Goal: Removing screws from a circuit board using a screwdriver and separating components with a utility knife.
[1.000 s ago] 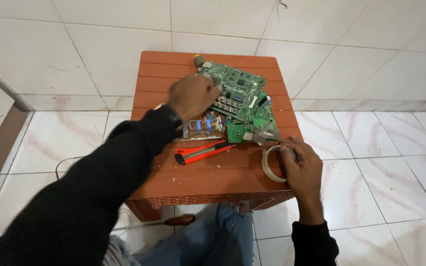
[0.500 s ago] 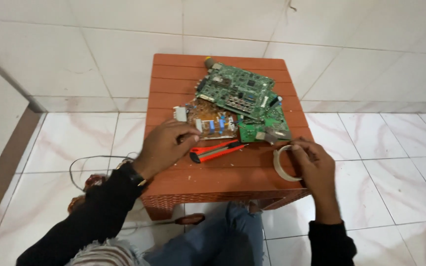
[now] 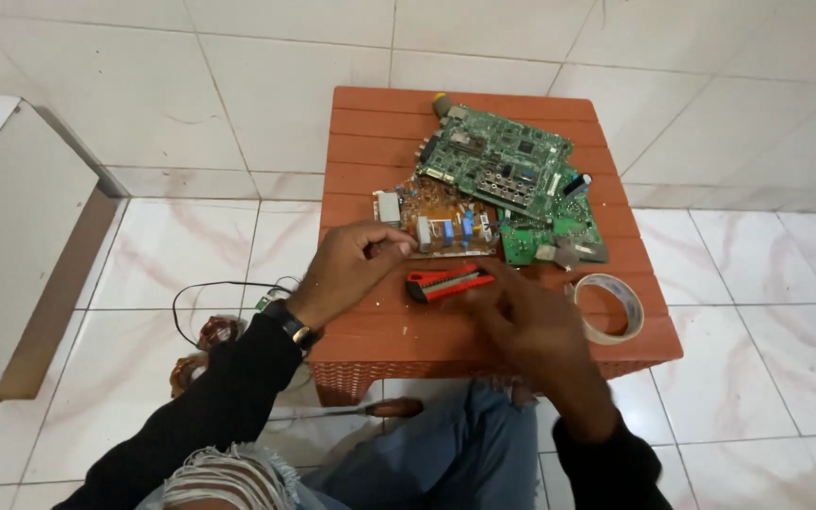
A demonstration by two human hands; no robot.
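Both hands, left (image 3: 347, 269) and right (image 3: 526, 321), empty beside the knife (image 3: 444, 282); risk of a blurred grab meeting the blade.

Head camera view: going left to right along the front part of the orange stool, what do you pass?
Left hand → red utility knife → right hand, blurred → roll of clear tape, all on or over the orange stool.
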